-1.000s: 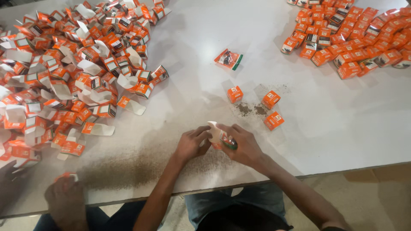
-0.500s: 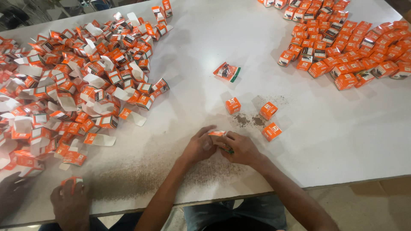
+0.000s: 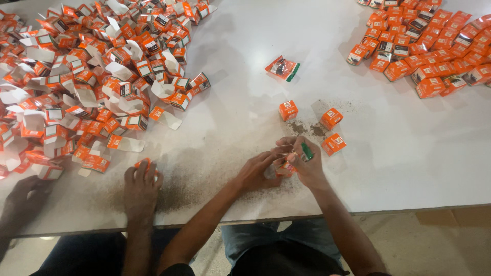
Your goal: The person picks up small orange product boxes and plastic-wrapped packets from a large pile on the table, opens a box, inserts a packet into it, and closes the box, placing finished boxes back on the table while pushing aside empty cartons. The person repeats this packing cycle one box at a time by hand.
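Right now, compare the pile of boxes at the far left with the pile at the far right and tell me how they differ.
The left pile is mostly open boxes, white flaps sticking up; the right pile is closed, compact boxes. The left pile is larger and sprawls over more of the white table; the right pile is smaller and tighter. Another person's hand rests at the left pile's edge; no hand is by the right pile. Both hold small orange boxes.

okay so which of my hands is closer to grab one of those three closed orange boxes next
Probably the right hand: the three closed orange boxes lie just beyond it, on its side; the left hand is farther away.
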`<state>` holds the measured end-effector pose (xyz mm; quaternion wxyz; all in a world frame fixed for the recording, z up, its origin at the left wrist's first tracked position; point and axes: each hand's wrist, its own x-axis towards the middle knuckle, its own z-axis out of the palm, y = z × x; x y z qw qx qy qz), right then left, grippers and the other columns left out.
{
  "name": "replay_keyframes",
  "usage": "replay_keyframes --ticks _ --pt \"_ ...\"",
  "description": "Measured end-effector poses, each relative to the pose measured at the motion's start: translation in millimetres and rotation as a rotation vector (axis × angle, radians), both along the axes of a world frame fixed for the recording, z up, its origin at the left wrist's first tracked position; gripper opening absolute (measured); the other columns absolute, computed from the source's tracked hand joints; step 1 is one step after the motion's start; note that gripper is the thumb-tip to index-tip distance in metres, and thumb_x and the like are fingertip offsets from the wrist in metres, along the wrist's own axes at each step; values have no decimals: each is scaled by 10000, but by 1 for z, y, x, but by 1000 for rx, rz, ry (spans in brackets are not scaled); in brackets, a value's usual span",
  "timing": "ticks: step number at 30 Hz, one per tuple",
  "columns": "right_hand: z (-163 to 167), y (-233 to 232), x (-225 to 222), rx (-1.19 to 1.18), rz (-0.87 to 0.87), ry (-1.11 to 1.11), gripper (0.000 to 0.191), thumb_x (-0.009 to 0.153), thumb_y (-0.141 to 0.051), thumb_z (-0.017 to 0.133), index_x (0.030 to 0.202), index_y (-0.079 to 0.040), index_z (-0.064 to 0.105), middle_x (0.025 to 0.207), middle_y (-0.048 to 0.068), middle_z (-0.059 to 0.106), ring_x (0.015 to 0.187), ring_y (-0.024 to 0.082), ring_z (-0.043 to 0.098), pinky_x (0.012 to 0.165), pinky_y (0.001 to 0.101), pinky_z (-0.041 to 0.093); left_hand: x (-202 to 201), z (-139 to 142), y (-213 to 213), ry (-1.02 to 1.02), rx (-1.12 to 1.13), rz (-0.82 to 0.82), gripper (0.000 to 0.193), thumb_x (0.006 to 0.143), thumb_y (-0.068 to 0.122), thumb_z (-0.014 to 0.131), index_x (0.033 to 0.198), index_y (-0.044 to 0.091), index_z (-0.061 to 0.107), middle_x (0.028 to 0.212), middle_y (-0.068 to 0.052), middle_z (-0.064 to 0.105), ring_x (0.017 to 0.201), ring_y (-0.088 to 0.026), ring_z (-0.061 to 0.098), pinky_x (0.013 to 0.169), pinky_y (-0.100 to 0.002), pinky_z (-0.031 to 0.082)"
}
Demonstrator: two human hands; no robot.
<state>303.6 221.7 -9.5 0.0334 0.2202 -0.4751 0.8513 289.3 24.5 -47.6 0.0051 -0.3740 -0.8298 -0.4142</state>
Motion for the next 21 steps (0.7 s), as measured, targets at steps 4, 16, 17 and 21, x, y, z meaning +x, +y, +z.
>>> replay_keyframes --ticks 4,16,17,21 --pt "58 9 1 -70 101 12 285 908 -59 720 909 -112 439 935 150 738 722 235 742 565 369 630 0 -2 2 59 0 -14 699 743 255 842 1379 157 567 1215 -115 661 1121 -338 666 924 -431 563" --pt "11 -39 -34 333 182 94 404 1048 -289 628 743 -42 534 625 8 546 544 74 478 513 246 387 -17 -29 -10 26 108 193 610 736 183 851 1293 103 614 1216 -138 646 1088 -361 662 905 -436 562" --pt "-1 -44 -41 355 148 79 434 1057 -314 616 734 -41 521 623 8 540 546 72 466 512 249 381 -20 -30 -11 65 129 231 602 736 166 846 1288 100 618 1209 -137 645 1085 -360 663 906 -432 563" --pt "-34 -43 -63 556 -62 112 553 1107 -401 473 674 -65 544 570 -12 527 522 54 483 504 244 396 -39 -32 -17 160 114 266 708 700 161 852 1347 85 574 1214 -139 636 1073 -349 655 913 -431 554"
